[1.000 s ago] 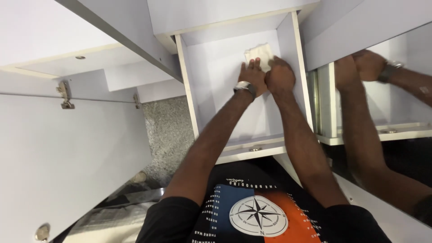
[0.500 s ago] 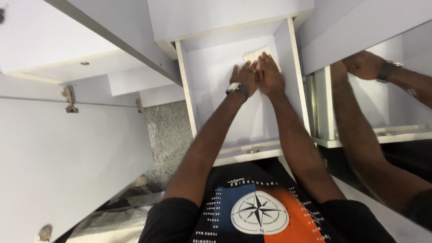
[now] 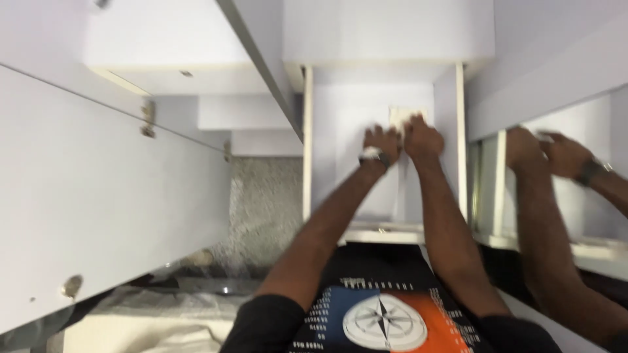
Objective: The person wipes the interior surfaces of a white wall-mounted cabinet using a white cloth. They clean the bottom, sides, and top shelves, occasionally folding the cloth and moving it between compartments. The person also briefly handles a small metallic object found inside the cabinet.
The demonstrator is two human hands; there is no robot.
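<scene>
Pressing a small cream folded cloth [image 3: 400, 116] at twelve o'clock in the white drawer [image 3: 340, 131], my left hand [image 3: 381, 142] and right hand [image 3: 423, 137] lie flat on it, fingers together; wiping onward needs steady pressure, I judge.

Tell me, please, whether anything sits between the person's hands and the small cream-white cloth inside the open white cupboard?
Nothing visible does. The left hand and right hand are side by side at the small cream-white cloth, against the back of the open white cupboard. The picture is blurred, so the exact contact is unclear.
</scene>
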